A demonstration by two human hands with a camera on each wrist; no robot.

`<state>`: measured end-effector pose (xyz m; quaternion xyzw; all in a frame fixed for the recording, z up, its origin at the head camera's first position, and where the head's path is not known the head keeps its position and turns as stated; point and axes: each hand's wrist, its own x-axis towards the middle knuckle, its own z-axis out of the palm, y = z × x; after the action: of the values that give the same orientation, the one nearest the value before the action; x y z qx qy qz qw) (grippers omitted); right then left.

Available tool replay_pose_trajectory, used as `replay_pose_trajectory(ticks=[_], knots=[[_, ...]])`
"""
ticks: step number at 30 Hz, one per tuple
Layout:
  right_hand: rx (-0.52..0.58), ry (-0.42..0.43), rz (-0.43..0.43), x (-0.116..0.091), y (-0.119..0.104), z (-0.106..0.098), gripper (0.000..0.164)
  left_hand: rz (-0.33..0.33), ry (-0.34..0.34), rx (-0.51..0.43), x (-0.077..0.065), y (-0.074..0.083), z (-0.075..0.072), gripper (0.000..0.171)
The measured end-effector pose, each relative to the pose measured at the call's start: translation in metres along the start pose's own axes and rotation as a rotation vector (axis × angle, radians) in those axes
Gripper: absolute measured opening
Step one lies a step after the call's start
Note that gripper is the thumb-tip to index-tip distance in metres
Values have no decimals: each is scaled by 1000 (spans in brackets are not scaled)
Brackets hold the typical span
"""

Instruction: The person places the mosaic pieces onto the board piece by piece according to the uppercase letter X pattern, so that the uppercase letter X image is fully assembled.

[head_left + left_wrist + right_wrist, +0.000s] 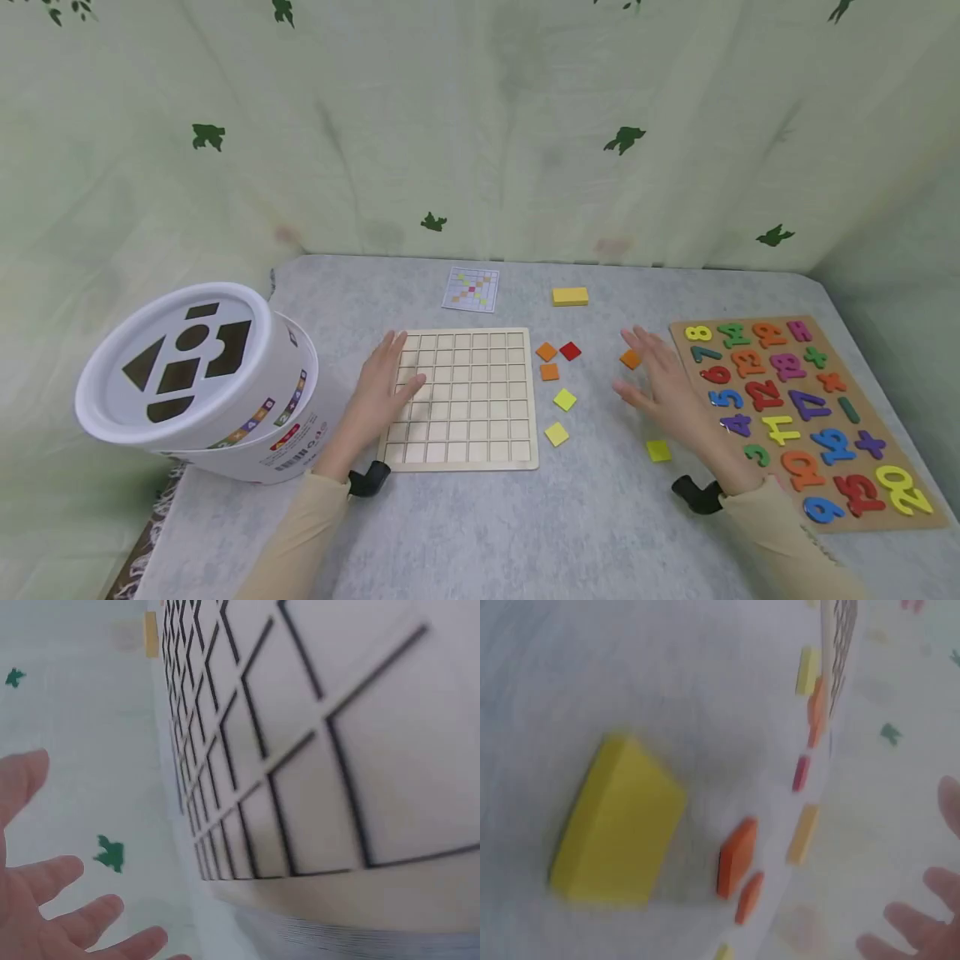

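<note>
A wooden grid board [463,463] lies flat in the head view. My left hand [375,396] hovers over or rests at its left edge; contact cannot be told. In the left wrist view the fingers of that hand [52,922] are spread beside the board [315,900] and hold nothing. To the right, my right hand [667,400] has its fingers extended, nothing in them, near an orange tile [630,359] and a yellow tile [659,451]. The right wrist view shows the yellow tile [626,825] large and blurred, with that hand [930,922] at the edge.
Between board and right hand lie a red tile [570,351], orange tiles [550,372] and yellow tiles [557,434]. A pattern card [471,289] and a yellow block [570,297] are behind. A white bucket [292,446] stands left; a number board [693,333] lies right.
</note>
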<state>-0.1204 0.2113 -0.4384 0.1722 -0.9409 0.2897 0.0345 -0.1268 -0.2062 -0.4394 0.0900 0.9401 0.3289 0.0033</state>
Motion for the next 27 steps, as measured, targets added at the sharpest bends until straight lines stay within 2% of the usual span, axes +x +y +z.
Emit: replay_pose_trajectory(ticks=[3,7,10,13,16,19,27], knots=[[142,-24,-9,4,-8,9,71,-42,5,-99,-3,-10,1,69],[276,-46,-40,8,-18,24,62,-86,-11,-149,-8,-20,4,65],[367,-86,-45,11,-23,35,58,-92,-28,-181,-11,-25,7,63],[436,-131,-41,14,-26,43,55,-65,-38,-210,-12,-30,10,61],[458,-172,-31,16,-25,50,51,-47,-47,-212,-13,-34,12,59],[435,-201,0,16,-25,56,46,-42,-57,-195,-15,-37,14,59],[349,-205,50,17,-26,63,36,-6,-74,-130,-19,-39,12,57]])
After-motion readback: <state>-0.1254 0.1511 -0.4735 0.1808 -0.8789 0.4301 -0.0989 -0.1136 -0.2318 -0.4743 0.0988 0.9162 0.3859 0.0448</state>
